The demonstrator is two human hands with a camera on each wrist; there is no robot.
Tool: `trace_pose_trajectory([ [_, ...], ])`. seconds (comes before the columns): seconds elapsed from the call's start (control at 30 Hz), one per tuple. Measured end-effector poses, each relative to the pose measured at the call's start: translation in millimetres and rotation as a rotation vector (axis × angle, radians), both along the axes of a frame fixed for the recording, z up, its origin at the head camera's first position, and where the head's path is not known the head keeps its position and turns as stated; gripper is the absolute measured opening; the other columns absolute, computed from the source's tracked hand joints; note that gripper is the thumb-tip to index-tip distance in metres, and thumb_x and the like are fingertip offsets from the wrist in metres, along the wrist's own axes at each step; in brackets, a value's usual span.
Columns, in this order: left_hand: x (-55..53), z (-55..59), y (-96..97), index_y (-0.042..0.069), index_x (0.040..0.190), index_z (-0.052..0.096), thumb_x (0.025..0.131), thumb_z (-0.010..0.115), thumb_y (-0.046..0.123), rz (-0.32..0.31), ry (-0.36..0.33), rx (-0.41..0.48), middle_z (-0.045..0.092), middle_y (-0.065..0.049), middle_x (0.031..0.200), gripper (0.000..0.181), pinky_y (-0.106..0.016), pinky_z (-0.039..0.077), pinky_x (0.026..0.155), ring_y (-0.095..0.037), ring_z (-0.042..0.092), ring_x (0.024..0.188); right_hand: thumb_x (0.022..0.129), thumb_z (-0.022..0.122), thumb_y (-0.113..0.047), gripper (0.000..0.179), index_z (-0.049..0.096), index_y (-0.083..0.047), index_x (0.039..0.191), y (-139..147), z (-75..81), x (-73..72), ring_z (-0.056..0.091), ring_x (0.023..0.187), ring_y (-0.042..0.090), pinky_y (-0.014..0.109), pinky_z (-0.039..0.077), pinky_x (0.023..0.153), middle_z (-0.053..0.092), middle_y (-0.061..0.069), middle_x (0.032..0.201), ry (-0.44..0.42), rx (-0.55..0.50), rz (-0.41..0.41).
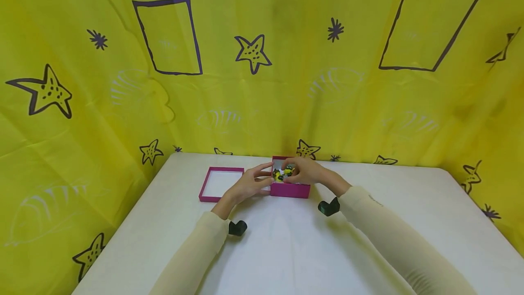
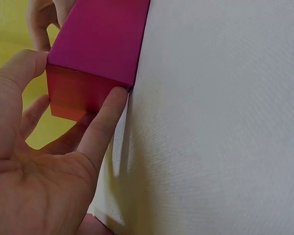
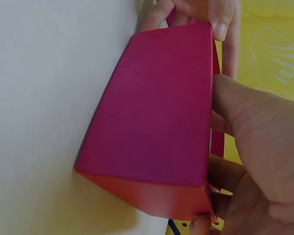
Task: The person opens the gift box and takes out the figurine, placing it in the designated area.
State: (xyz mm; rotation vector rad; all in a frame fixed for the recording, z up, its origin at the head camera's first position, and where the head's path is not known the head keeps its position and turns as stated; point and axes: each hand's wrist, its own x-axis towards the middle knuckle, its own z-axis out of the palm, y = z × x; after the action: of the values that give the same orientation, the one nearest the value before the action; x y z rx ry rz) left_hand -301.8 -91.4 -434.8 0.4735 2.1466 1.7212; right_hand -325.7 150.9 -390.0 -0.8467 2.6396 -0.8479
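An uncovered magenta box (image 1: 290, 190) stands on the white table, with small yellow, black and green pieces (image 1: 278, 176) inside. My left hand (image 1: 253, 182) is at its left side. In the left wrist view, that hand's spread fingertips touch the end of the box. My right hand (image 1: 306, 170) reaches over the right rim, thumb and fingers down among the pieces. Seen from the right wrist, the box wall (image 3: 152, 107) hides those fingertips, so I cannot tell whether they pinch a piece.
To the left of the box lies a magenta-edged lid (image 1: 221, 185), its white inside facing up. A yellow curtain (image 1: 254, 99) with dark star drawings hangs behind the table (image 1: 270, 249). Dark green bands or tags (image 1: 329, 206) hang at both wrists.
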Motion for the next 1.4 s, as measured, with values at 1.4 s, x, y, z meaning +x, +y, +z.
trace_pose_trajectory([
  [1.4, 1.2, -0.9, 1.2, 0.020, 0.159, 0.041, 0.102, 0.066, 0.017, 0.002, -0.013, 0.025, 0.047, -0.022, 0.152, 0.063, -0.045, 0.059, 0.093, -0.039, 0.054, 0.133, 0.088, 0.079, -0.013, 0.007, 0.078, -0.010, 0.095, -17.3, -8.3, 12.2, 0.061, 0.074, 0.018, 0.032, 0.053, 0.062, 0.072, 0.000, 0.085, 0.163, 0.027, -0.266],
])
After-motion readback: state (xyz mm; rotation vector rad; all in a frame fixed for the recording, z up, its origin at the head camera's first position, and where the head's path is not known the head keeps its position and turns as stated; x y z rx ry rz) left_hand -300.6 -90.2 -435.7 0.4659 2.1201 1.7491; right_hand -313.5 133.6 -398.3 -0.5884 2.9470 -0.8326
